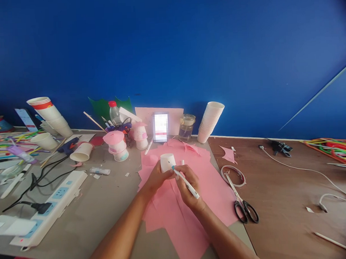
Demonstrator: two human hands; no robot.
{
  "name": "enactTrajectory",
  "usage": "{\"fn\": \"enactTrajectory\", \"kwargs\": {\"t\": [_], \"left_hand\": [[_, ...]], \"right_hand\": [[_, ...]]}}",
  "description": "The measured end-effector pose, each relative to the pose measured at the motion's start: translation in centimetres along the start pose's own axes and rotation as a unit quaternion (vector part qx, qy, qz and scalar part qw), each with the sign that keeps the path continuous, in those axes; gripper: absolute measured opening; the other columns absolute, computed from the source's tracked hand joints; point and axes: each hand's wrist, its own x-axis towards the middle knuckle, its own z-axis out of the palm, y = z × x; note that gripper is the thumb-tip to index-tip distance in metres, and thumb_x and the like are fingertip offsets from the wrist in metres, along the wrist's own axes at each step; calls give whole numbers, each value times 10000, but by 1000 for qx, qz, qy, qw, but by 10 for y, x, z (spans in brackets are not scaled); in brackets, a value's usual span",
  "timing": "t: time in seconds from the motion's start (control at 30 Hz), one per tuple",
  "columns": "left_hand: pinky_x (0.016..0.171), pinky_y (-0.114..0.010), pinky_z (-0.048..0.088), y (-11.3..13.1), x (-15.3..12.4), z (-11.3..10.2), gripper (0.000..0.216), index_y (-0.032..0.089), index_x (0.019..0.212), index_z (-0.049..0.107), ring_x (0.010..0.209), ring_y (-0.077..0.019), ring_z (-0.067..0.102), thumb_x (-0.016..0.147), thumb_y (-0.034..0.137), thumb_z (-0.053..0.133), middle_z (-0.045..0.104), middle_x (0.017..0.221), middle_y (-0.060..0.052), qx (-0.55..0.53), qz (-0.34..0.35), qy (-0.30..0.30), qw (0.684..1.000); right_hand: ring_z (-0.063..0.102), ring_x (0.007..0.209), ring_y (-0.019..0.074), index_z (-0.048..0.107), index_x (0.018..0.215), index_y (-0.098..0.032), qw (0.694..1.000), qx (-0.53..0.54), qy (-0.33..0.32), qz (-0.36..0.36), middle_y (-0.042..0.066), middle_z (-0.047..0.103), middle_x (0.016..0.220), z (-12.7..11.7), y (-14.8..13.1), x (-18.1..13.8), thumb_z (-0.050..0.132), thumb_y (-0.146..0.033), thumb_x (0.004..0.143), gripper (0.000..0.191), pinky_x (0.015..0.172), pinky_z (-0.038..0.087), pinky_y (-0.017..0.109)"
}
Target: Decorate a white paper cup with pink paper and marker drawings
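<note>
My left hand is closed around the lower left side of a white paper cup, which looks upside down. In my right hand is a white marker with a blue tip end, which meets or nearly meets the cup's side. Small dark marks show on the cup. Both hands are above a large sheet of pink paper with jagged cut edges. Behind them stand a phone with a bright screen and two cup figures with pink paper tops, one nearer and one farther.
Scissors and a tape roll lie right of the pink paper. A tall cup stack and a glass jar stand at the back. A power strip, cables and a glue gun are on the left.
</note>
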Motion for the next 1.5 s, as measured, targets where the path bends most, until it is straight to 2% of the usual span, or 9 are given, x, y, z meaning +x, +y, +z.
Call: {"fn": "enactTrajectory", "kwargs": {"t": [0.33, 0.67, 0.87, 1.1, 1.27, 1.5], "left_hand": [[761, -303, 475, 2, -1, 1, 568, 180, 1065, 541, 879, -189, 580, 628, 398, 830, 608, 930, -23, 39, -4, 17, 999], [742, -301, 485, 3, -1, 2, 543, 182, 1035, 557, 870, -193, 579, 620, 399, 833, 609, 910, -27, 26, -10, 20, 999], [790, -317, 479, 0, 0, 0, 522, 179, 1019, 561, 872, -194, 596, 639, 425, 819, 620, 884, -23, 7, 10, 12, 1000], [857, -355, 473, 4, -2, 1, 534, 173, 1078, 579, 971, -231, 596, 646, 382, 813, 649, 991, -57, -8, 9, 20, 1000], [854, -344, 470, 5, -3, 2, 477, 177, 1048, 604, 964, -233, 604, 664, 385, 797, 668, 984, -62, -7, 23, 1, 1000], [787, -332, 484, 4, -2, 2, 516, 172, 1012, 591, 873, -209, 598, 621, 411, 828, 634, 870, -32, 17, 2, 8, 1000]], "right_hand": [[612, 756, 190, 627, 999, -213, 1000, -21, -4, -18, 50, 632, 854, 1, 0, 2, 512, -172, 859, 186, 684, 505, 325], [621, 762, 193, 637, 971, -207, 1000, -16, -3, 8, 58, 645, 856, 0, 2, 0, 495, -170, 854, 187, 682, 504, 326], [623, 741, 188, 642, 939, -201, 998, -4, 24, 53, 50, 652, 824, 1, 3, 1, 495, -198, 842, 176, 666, 511, 317], [619, 704, 174, 644, 892, -199, 990, 16, 69, 120, 29, 668, 778, 2, 2, 4, 502, -224, 814, 163, 630, 511, 295], [626, 728, 181, 637, 892, -202, 990, 27, 81, 115, 32, 670, 782, 0, 0, 4, 498, -233, 835, 153, 645, 515, 308], [627, 756, 190, 635, 959, -205, 998, 20, 28, 58, 51, 658, 839, 0, 1, 1, 511, -232, 866, 158, 682, 519, 329]]}}
